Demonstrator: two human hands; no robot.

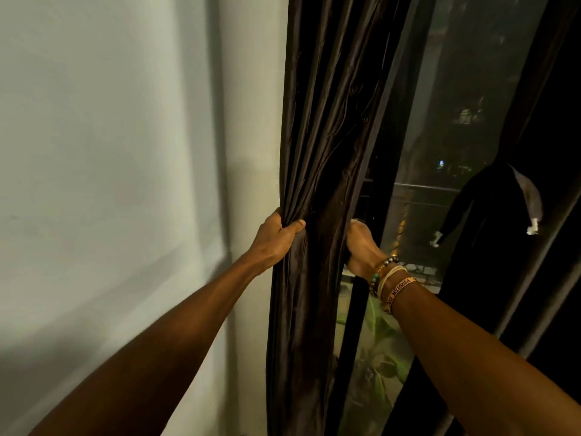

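A dark brown curtain hangs bunched in folds beside a window. My left hand grips the curtain's left edge, thumb pressed across the folds. My right hand, with several bracelets on the wrist, grips the curtain's right edge at about the same height; its fingers are hidden in the fabric.
A pale wall fills the left. The window glass on the right shows night outside, a railing and green plants below. A dark garment hangs at right.
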